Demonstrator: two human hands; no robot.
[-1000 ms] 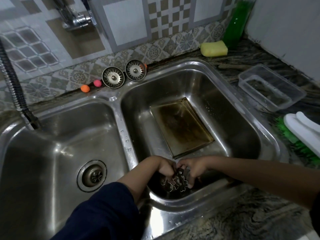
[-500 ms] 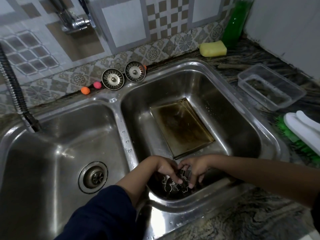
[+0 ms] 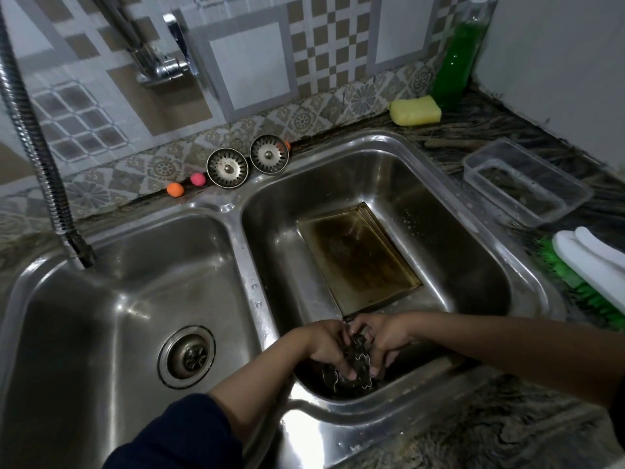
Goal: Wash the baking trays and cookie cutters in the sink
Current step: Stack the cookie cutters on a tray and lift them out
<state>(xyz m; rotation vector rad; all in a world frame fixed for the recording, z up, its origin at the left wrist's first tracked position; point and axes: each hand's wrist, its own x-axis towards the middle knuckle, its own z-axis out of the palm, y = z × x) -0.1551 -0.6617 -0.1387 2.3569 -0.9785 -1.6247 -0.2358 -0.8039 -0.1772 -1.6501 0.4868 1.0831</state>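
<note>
A patterned tile wall (image 3: 257, 62) backs a dark marbled counter (image 3: 507, 431) that carries a steel double sink (image 3: 250, 265). The left basin (image 3: 111, 299) shows its round drain (image 3: 186, 357), with a flexible hose (image 3: 37, 154) hanging down to its back rim. In the right basin (image 3: 456, 252) the stained baking tray (image 3: 358, 255) lies flat on the bottom. To the right on the counter sit a clear plastic container (image 3: 524, 184) and a white scrub brush (image 3: 588, 262) with green bristles; a bottle of green liquid (image 3: 456, 59) stands in the back corner with a yellow sponge (image 3: 415, 110) just beside it. Two sink strainers (image 3: 227, 168) lean against the wall behind the divider, with a pink ball (image 3: 197, 179) and an orange ball (image 3: 175, 189) to their left.

At the near edge of the right basin, the left hand (image 3: 329, 346) and right hand (image 3: 380, 336) meet over a cluster of metal cookie cutters (image 3: 355, 367). Both hands have fingers curled around the cutters, gripping them low in the basin just in front of the tray's near corner.
</note>
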